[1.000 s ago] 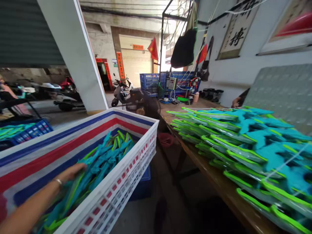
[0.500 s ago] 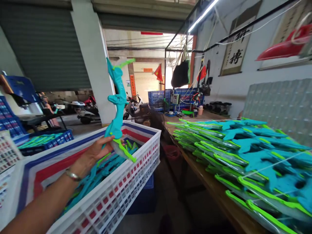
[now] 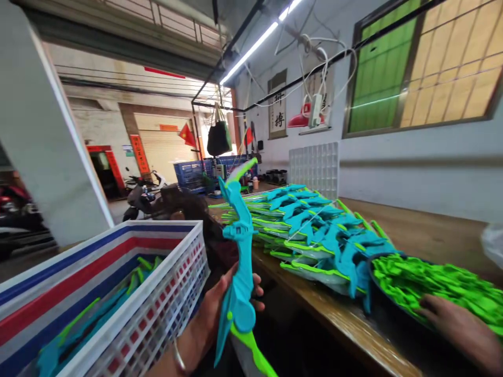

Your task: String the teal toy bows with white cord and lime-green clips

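Note:
My left hand [image 3: 214, 303] is wrapped round the lower grip of a turquoise plastic toy bow [image 3: 244, 256] with lime-green limb tips. The bow stands nearly upright in front of me, between crate and table. At the right, my right hand [image 3: 459, 324] dips into a dark round basin [image 3: 371, 272] heaped with small lime-green plastic pieces [image 3: 444, 277]. Its fingertips are blurred against the pieces, so whether they grip one is unclear. Beyond the basin lies a layered pile of similar toy bows [image 3: 314, 225] on the wooden table.
A white lattice crate [image 3: 173, 283] with a striped lining holds more bows on the left. The wooden table [image 3: 424, 225] runs along the right, with a clear plastic bag [image 3: 493, 243] at its edge. Blue crates [image 3: 190, 175] and a black hanging bag [image 3: 219, 139] are farther back.
My left hand has carried the toy bow from above the crate rightward, out past its side. The view has swung right, bringing the basin and my right hand into sight.

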A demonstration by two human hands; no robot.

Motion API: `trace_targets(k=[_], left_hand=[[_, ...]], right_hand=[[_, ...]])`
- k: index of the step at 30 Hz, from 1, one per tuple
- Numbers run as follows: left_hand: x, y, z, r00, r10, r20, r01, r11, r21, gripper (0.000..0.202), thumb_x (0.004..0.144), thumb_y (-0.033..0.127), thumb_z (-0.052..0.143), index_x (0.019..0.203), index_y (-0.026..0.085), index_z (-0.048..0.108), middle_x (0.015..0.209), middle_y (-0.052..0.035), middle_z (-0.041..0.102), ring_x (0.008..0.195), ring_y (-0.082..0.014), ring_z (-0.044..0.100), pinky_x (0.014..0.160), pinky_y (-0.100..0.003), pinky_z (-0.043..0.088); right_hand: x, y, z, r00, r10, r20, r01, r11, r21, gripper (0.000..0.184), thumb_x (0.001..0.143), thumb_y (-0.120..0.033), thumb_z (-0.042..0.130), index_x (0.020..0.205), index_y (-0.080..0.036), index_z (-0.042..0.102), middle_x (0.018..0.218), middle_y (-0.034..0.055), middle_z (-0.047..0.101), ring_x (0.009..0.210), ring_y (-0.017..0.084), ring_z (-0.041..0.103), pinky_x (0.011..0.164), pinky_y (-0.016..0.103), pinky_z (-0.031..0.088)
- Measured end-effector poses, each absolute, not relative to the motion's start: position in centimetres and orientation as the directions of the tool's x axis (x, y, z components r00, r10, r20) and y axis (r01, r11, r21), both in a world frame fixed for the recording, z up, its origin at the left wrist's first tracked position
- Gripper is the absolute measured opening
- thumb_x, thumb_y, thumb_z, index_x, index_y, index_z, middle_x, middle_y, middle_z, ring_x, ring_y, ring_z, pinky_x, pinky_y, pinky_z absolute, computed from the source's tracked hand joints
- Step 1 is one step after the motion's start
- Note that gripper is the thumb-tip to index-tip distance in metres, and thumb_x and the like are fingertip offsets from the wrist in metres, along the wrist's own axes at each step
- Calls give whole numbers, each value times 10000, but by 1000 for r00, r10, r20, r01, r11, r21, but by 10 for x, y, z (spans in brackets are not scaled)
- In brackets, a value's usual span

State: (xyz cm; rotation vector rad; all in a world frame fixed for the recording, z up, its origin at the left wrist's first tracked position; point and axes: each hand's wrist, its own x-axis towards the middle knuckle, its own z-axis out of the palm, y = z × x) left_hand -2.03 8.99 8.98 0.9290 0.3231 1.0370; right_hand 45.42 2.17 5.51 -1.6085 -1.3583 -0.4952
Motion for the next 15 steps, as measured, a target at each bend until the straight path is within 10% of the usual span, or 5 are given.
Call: trace_targets(k=[4,15], left_hand=[[32,101,67,457,889,11,-595,297,746,368,827,416,840,1045,168,677,863,-27,672,656,-121,627,614,-261,574],[46,65,64,454,889,57,-495,198,846,372,896,514,727,1066,183,724,848,-62,709,645,-164,625,609,-284,530]], right_hand=[[500,38,43,467,740,484,848,-220,-482,301,820,-330,587,531,-265,642,616,102,687,507,298,645,474,351,386],[496,33,25,528,656,540,815,-213,-539,158,891,-286,591,844,-196,712,1102,120,693,907,248,658,741,351,497]])
